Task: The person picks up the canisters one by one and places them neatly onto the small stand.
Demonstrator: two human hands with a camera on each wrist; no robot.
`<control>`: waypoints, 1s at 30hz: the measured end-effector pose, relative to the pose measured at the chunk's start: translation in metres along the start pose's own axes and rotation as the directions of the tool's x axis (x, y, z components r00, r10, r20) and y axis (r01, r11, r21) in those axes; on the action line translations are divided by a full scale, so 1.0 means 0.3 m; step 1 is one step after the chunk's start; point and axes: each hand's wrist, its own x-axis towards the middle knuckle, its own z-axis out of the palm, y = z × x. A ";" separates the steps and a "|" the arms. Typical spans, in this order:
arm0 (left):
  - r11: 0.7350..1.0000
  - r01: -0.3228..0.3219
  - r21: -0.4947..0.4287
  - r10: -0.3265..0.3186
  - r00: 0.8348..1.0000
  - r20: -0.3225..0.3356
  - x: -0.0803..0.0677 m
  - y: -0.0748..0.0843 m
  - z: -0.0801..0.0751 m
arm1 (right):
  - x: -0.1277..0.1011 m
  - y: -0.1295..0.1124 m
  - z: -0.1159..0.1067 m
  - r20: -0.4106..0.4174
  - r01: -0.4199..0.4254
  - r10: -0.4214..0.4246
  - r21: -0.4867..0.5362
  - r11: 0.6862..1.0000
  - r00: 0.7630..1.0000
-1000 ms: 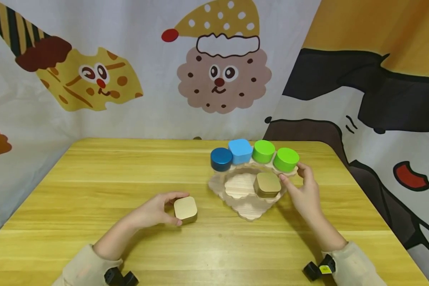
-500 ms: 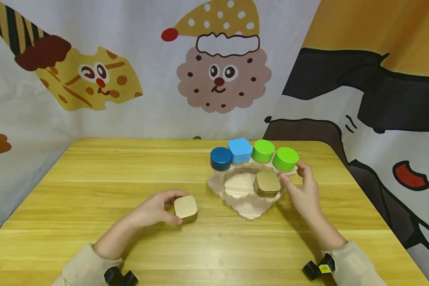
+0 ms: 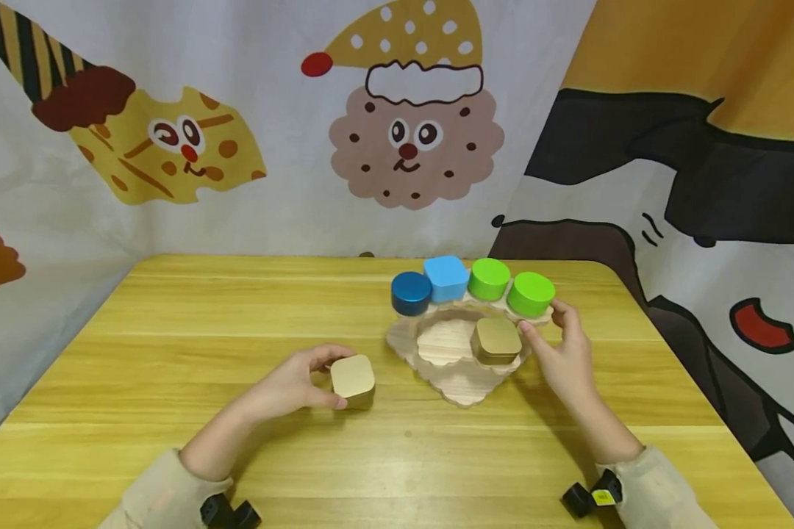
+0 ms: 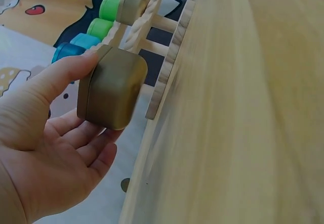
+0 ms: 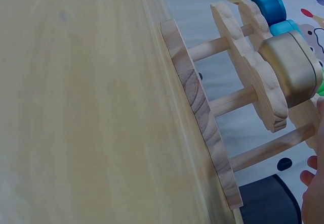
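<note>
In the head view my left hand (image 3: 298,383) holds a gold rounded-square tin (image 3: 353,378) between thumb and fingers, left of a wooden tiered stand (image 3: 465,391). The left wrist view shows that tin (image 4: 112,88) with its lid seam, raised off the tabletop. A second gold tin (image 3: 496,339) stands on the right side of the middle tier. My right hand (image 3: 565,360) grips the right end of the stand's top tier, thumb in front and a finger behind; its other fingers are mostly hidden. Only a sliver of that hand (image 5: 313,183) enters the right wrist view.
On the top tier sit a dark blue round tin (image 3: 411,293), a light blue square tin (image 3: 446,278) and two green round tins (image 3: 490,278). The wooden table (image 3: 238,316) backs onto a printed cartoon curtain (image 3: 238,228).
My left hand has moved slightly right and up with the gold tin, towards the stand. The right hand and the stand have kept their places.
</note>
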 end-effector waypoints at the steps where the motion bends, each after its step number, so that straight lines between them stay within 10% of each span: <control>1: 1.000 -0.004 0.001 0.004 1.000 -0.005 0.002 0.003 0.001 | 0.000 0.001 0.000 0.000 0.000 0.000 0.003 1.000 1.000; 30: 0.990 -0.137 -0.022 0.134 0.984 -0.117 0.095 0.114 0.107 | -0.001 0.007 0.002 -0.007 0.023 -0.023 -0.010 1.000 1.000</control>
